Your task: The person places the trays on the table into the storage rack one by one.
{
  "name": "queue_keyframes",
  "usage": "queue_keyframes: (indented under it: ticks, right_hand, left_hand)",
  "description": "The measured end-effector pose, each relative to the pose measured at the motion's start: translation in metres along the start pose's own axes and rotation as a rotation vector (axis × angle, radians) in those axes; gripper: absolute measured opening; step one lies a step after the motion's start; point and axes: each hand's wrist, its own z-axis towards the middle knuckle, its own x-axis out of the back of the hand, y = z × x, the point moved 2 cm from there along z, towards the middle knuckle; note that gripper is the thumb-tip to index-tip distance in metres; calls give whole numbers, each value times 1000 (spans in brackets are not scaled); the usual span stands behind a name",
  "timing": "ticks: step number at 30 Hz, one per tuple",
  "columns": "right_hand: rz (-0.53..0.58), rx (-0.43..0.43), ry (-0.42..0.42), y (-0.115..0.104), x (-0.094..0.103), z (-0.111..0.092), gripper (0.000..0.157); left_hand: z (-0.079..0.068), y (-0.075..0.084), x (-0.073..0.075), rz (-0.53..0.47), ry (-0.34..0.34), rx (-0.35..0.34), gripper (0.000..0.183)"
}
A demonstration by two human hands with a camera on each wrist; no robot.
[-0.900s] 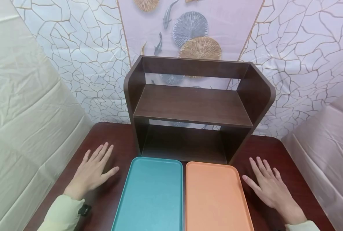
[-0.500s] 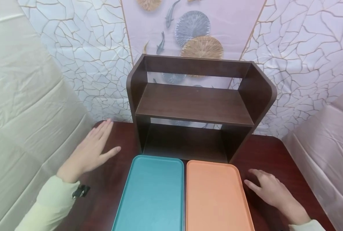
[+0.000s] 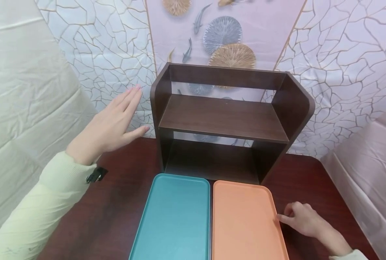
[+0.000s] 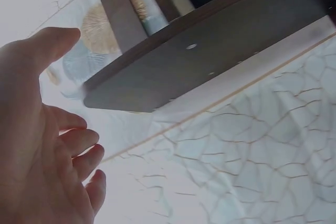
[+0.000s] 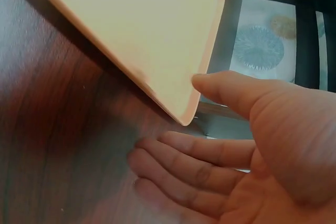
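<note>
My left hand [image 3: 106,127] is raised over the table at the left, beside the dark brown two-tier shelf [image 3: 223,117]. Its fingers are extended, the thumb stands apart, and it holds nothing. In the left wrist view, the outer side panel of the shelf [image 4: 210,45] lies beyond the thumb, not touched. My right hand [image 3: 305,219] is low at the right edge of the orange tray [image 3: 245,220], fingers loosely bent around nothing. The right wrist view has the thumb [image 5: 226,88] over the tray's corner; I cannot tell if it touches.
A teal tray [image 3: 176,216] lies left of the orange one, both in front of the shelf on the dark red wooden table [image 3: 115,216]. Patterned cloth [image 3: 115,47] hangs behind. Pale fabric walls [image 3: 20,90] stand at both sides.
My left hand has lifted from the table and moved up and forward toward the shelf's left side. My right hand has drawn back toward me, its fingers bending. The head view has shifted slightly.
</note>
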Motion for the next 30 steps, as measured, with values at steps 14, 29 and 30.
queue_keyframes:
  ticks: [14, 29, 30]
  right_hand:
    - [210, -76, -80, 0, -16, -11, 27]
    - [354, -53, -97, 5, -26, -7, 23]
    - [364, -56, -103, 5, -26, -6, 23]
  left_hand:
    - [57, 12, 12, 95, -34, -58, 87]
    - [64, 15, 2, 216, -26, -94, 83]
    - [64, 15, 2, 226, -22, -94, 83]
